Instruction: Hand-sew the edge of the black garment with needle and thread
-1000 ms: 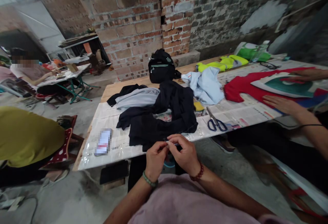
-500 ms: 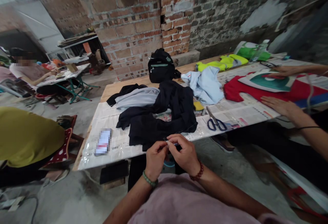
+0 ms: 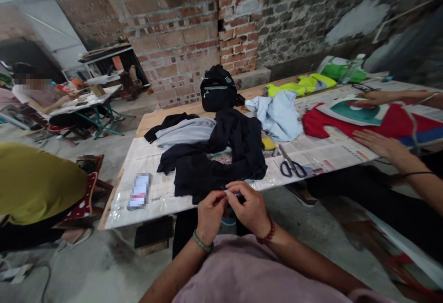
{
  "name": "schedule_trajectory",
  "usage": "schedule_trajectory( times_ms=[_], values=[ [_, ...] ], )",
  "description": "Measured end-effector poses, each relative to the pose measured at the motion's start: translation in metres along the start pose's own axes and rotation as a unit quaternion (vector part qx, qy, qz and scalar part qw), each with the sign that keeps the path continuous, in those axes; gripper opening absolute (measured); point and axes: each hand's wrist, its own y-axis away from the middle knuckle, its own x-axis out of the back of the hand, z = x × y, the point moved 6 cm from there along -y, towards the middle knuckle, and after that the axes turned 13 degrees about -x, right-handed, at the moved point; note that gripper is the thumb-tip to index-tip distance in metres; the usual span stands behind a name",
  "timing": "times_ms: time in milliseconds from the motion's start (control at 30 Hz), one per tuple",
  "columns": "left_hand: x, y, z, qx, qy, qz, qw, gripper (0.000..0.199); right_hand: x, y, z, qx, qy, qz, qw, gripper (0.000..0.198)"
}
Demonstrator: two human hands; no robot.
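Observation:
My left hand (image 3: 212,215) and my right hand (image 3: 247,208) meet at the front edge of the table, fingertips pinched together. Between them is something small and pale, too small to name. Just beyond my fingers lies a dark garment (image 3: 207,173), spread in a loop over the newspaper-covered table (image 3: 159,210). A light grey cloth (image 3: 187,131) rests behind it among the dark folds. Scissors (image 3: 291,166) with dark blue handles lie right of the garment. To the left a phone (image 3: 139,192) lies flat.
A black backpack (image 3: 218,91) stands at the back, near a light blue garment (image 3: 277,116) and a yellow reflective vest (image 3: 304,85). At right, a co-worker's hand holds an iron (image 3: 356,111) on red cloth (image 3: 314,125). Another person (image 3: 41,183) sits at left.
The co-worker's iron has slid a little to the left over the red cloth. My hands keep the same pinched pose.

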Motion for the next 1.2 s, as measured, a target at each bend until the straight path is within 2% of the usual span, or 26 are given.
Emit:
schedule_trajectory(
  times_ms=[1200],
  values=[
    [0.0021, -0.0010, 0.0061, -0.002, -0.003, 0.008, 1.000, 0.014, -0.0030, 0.0001, 0.0035, -0.007, 0.002, -0.013, 1.000, 0.009]
  ],
)
